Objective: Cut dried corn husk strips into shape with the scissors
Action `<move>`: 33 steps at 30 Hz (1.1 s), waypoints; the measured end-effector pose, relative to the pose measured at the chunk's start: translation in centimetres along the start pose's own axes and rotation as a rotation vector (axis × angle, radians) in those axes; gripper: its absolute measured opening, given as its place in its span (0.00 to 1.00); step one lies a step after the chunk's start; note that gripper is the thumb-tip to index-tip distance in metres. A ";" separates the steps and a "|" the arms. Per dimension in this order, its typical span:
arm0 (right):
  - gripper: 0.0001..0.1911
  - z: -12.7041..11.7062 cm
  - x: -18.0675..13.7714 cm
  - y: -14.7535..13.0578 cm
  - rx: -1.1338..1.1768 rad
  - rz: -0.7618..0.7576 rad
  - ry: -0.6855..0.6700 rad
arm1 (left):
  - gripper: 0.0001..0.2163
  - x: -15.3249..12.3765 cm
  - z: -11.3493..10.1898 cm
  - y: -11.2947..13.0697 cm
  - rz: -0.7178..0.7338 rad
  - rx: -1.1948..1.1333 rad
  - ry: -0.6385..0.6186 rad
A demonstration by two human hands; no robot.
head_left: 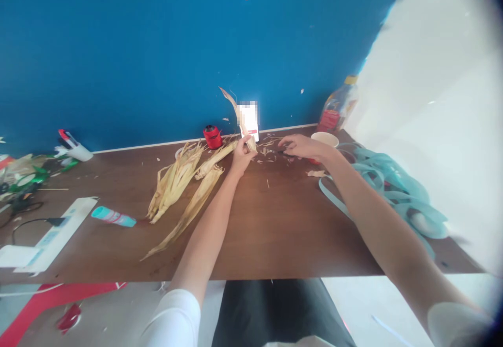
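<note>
My left hand [242, 153] is closed around the base of a dried corn husk strip [238, 110] that stands up from the brown table [271, 226] toward the blue wall. My right hand [301, 145] rests palm down on the table to the right of it, fingers curled over a small dark thing I cannot make out. Husk scraps [271, 150] lie scattered between both hands. A pile of long dried husks [184, 179] lies to the left of my left hand.
A red tape roll [212, 136] and a white card [250, 119] stand against the wall. A cup [324, 139], a bottle [338, 107] and teal ribbon [389, 184] are at the right. A teal tube [113, 216], white box [58, 231] and glue gun [73, 145] lie left.
</note>
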State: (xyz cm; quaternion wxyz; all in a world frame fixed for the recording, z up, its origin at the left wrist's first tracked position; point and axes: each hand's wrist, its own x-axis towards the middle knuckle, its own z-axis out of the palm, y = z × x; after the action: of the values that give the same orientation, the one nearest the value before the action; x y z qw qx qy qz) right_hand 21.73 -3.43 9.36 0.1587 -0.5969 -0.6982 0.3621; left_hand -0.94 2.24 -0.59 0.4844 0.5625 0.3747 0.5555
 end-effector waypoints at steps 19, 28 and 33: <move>0.19 -0.7 -0.1 0.4 0.068 -0.058 -0.108 | 0.36 -0.4 -0.7 0.8 -0.079 -0.018 -0.217; 0.19 -0.2 -0.2 0.5 0.169 -0.028 -0.154 | 0.35 -0.5 -1.1 0.8 -0.075 0.003 -0.313; 0.19 0.1 0.2 0.8 0.222 -0.033 -0.206 | 0.35 -0.5 -1.2 1.1 -0.094 -0.002 -0.351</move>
State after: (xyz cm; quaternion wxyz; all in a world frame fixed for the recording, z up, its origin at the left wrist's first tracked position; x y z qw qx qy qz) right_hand 22.21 -3.27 8.74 0.1574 -0.5238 -0.6761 0.4937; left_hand -2.29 1.62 0.25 0.5685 0.6321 0.3096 0.4260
